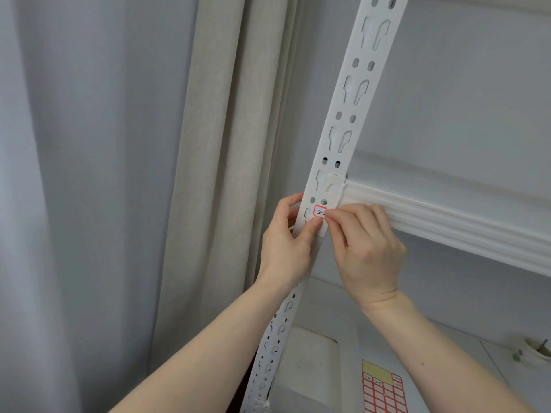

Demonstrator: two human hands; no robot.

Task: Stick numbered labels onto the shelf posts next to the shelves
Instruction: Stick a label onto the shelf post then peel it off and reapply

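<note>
A small white label with a red border and handwritten digits [320, 212] is seen on the front face of the white perforated metal shelf post [346, 114], just below the point where the white ribbed shelf beam [447, 222] is hooked in. The post is clasped by the left hand [286, 242], its fingers curled round the far edge and its thumb pressed just under the label. The label's right edge is covered by the curled fingertips of the right hand [366, 248]. A sheet of red-bordered labels [383, 390] is laid on the pale lower shelf [432, 353], beside beige curtains [214, 174].
</note>
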